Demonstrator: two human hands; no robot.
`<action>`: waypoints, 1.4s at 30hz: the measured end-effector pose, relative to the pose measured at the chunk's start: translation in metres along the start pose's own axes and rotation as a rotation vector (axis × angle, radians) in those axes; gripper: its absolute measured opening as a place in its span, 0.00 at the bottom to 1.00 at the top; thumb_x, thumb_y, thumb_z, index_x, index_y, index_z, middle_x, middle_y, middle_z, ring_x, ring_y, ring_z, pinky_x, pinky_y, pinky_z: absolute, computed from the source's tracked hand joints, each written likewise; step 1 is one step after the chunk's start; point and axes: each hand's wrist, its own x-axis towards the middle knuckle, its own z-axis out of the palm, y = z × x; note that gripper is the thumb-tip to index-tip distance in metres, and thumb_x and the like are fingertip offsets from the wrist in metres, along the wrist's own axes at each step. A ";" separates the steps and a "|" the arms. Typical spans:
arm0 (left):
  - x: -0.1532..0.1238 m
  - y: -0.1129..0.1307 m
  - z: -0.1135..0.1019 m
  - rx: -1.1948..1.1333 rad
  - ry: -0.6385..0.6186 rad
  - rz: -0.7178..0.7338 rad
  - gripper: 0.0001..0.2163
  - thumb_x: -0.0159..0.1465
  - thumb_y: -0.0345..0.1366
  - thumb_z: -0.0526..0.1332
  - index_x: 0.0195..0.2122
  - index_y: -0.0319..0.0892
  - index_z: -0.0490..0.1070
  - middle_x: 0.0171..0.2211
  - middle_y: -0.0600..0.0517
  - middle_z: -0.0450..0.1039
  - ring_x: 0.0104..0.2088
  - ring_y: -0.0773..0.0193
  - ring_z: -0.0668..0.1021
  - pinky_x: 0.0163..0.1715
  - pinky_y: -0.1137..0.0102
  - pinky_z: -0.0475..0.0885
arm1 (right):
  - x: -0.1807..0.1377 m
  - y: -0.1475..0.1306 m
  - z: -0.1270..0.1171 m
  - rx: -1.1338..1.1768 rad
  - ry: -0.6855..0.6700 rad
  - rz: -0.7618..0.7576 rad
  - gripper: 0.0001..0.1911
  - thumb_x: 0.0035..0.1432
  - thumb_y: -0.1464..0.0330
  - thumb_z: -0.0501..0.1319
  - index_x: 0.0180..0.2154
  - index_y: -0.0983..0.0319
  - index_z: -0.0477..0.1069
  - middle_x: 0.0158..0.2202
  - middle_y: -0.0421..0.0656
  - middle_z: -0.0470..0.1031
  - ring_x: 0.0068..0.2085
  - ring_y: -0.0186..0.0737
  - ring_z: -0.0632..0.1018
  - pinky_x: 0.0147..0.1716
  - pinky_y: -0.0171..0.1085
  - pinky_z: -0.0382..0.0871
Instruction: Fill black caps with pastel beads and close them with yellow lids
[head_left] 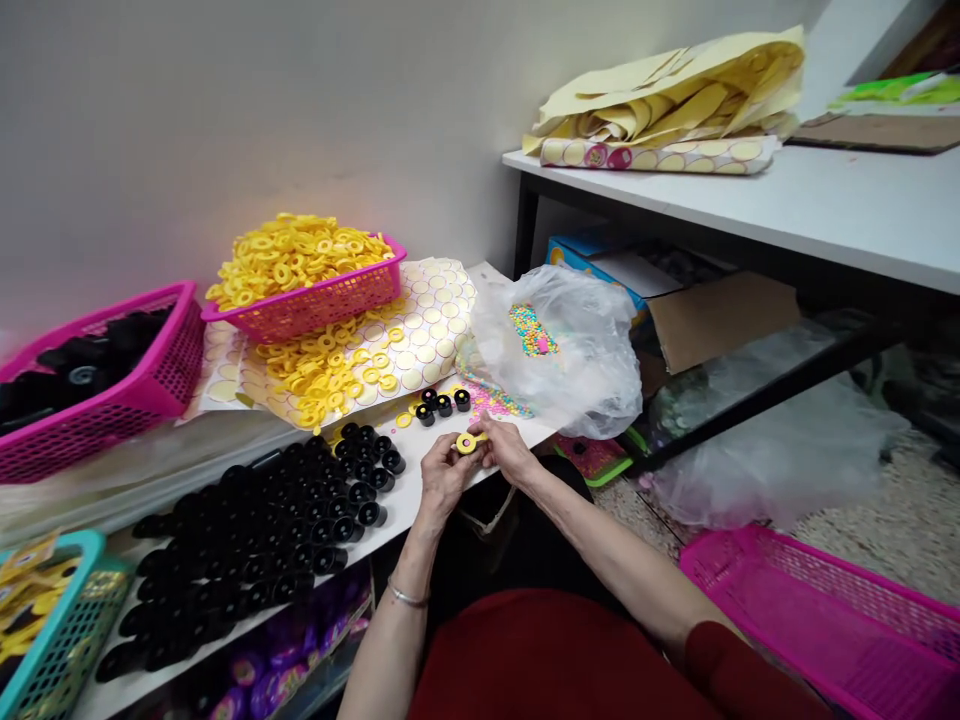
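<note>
My left hand [442,475] and my right hand [508,447] meet over the front edge of a low white table [409,505]. Together they pinch a small yellow ring [466,441] that seems to sit on a black cap. Both hands have their fingers closed on it. Three black caps [442,403] stand just beyond the hands. A large spread of black caps [270,530] lies to the left. Loose yellow rings [330,370] lie on a sticker sheet [427,325] behind.
A pink basket [319,290] heaped with yellow rings and another pink basket [97,375] with black parts stand at the back left. A clear bag of coloured beads [555,345] lies right of the hands. An empty pink basket [832,620] sits on the floor, a white shelf [825,210] above.
</note>
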 end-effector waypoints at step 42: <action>-0.038 -0.016 0.002 0.341 -0.372 0.495 0.16 0.55 0.40 0.68 0.45 0.44 0.75 0.37 0.46 0.77 0.37 0.59 0.77 0.38 0.64 0.72 | -0.050 0.013 -0.062 -0.234 -0.512 0.006 0.20 0.52 0.58 0.64 0.41 0.65 0.73 0.33 0.39 0.73 0.33 0.34 0.71 0.36 0.35 0.63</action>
